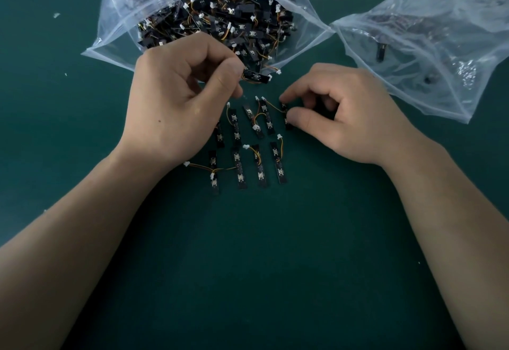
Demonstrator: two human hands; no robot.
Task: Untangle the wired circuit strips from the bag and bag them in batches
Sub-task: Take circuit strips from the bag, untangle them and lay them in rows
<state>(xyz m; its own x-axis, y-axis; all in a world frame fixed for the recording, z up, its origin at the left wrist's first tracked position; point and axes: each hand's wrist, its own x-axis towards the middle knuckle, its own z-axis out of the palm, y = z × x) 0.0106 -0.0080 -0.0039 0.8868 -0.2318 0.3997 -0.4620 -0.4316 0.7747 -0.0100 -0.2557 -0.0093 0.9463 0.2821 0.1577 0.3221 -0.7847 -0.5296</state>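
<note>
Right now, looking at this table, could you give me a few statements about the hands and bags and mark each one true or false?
1. The left hand pinches a circuit strip near the big bag's mouth. True.
2. The right hand lies flat, holding nothing. False: its fingers pinch another strip at the right end of the upper row.
3. The big bag is sealed. False: it gapes open, full of tangled strips.
4. The sorted strips lie in two rough rows on the green table. True.
5. The second bag, at right, is packed equally full. False: far less shows inside it.
</note>
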